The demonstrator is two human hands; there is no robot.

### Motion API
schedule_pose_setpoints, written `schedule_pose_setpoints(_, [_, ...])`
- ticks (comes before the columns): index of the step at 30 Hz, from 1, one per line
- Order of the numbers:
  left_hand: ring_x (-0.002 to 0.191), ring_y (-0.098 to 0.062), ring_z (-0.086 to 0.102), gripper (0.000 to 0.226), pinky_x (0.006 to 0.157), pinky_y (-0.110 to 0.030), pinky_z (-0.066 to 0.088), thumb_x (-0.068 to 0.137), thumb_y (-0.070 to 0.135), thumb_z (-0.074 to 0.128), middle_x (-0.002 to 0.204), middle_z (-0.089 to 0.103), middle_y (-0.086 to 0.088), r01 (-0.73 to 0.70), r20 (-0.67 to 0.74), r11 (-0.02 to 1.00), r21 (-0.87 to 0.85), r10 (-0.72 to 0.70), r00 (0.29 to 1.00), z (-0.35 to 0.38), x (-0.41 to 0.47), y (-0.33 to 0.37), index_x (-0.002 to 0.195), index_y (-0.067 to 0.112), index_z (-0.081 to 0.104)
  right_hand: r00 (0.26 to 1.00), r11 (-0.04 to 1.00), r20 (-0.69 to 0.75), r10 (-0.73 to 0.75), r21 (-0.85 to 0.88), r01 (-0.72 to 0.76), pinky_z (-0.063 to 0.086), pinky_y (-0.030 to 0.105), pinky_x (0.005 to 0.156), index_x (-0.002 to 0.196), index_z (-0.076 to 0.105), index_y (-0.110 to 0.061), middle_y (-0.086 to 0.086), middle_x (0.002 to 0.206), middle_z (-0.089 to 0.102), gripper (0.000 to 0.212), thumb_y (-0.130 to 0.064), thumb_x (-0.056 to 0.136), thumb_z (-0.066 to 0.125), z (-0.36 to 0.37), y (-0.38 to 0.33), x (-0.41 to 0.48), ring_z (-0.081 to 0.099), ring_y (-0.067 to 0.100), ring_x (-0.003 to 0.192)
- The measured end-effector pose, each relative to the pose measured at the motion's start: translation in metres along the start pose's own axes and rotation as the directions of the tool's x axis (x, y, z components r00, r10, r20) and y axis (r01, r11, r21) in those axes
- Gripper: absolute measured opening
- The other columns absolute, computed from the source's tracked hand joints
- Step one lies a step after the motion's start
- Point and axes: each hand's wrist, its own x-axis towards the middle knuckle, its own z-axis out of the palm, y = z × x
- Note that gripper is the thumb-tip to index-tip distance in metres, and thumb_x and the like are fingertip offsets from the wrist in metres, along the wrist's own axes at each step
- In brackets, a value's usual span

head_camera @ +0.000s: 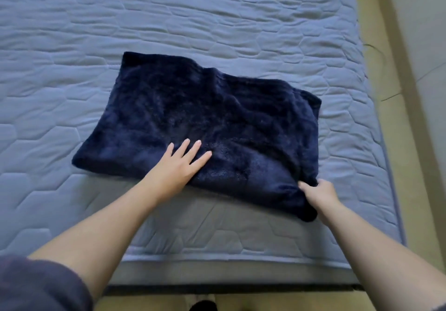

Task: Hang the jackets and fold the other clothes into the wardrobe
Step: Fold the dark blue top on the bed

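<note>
One navy fleece garment (pixel 205 122) lies folded flat on the quilted mattress (pixel 169 21), towards its near right side. The left hand (pixel 177 168) presses its near edge with straight, spread fingers. The right hand (pixel 318 193) pinches its near right corner.

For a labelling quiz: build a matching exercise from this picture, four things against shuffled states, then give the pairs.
1 left hand
2 right hand
3 fleece garment
4 mattress

A grips the garment's near right corner
B quilted, pale blue-grey
C dark navy, lying on the mattress
D presses flat, fingers spread

Pairs: 1-D, 2-A, 3-C, 4-B
</note>
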Motion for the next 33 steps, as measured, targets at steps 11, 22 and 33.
schedule_pose_setpoints(11, [0.147, -0.023, 0.01, 0.075, 0.114, -0.059, 0.016, 0.085, 0.053, 0.036, 0.16, 0.013, -0.002, 0.067, -0.059, 0.944, -0.323, -0.091, 0.994, -0.011, -0.081, 0.041, 0.152, 0.026, 0.018, 0.896, 0.81, -0.188, -0.403, -0.529, 0.254, 0.017, 0.054, 0.111, 0.152, 0.013, -0.02, 0.01, 0.158, 0.017, 0.074, -0.023, 0.086, 0.047, -0.018, 0.013, -0.101, 0.017, 0.03, 0.144])
schedule_pose_setpoints(22, [0.147, -0.026, 0.012, 0.068, 0.108, -0.067, 0.003, 0.087, 0.064, 0.017, 0.16, 0.016, -0.003, 0.474, -0.027, 0.859, -0.195, -0.488, 0.873, 0.068, -0.01, -0.031, 0.149, 0.035, 0.024, 0.652, 0.308, 0.171, -0.739, -0.774, 0.553, 0.007, 0.066, 0.11, 0.15, 0.016, -0.039, -0.001, 0.161, 0.01, 0.064, -0.058, 0.089, 0.015, 0.092, -0.028, -0.023, 0.009, 0.024, 0.148])
schedule_pose_setpoints(33, [0.135, -0.034, 0.035, 0.076, 0.112, -0.047, 0.026, 0.076, 0.035, 0.07, 0.145, 0.037, -0.019, 0.63, 0.313, -0.287, -0.721, -0.947, -0.073, 0.047, -0.098, -0.014, 0.138, 0.005, 0.038, 0.728, 0.173, 0.359, -0.585, -0.821, 0.544, 0.034, 0.044, 0.092, 0.122, 0.049, -0.02, 0.01, 0.128, 0.043, 0.044, -0.051, 0.091, 0.043, 0.048, -0.128, -0.037, 0.039, 0.03, 0.119])
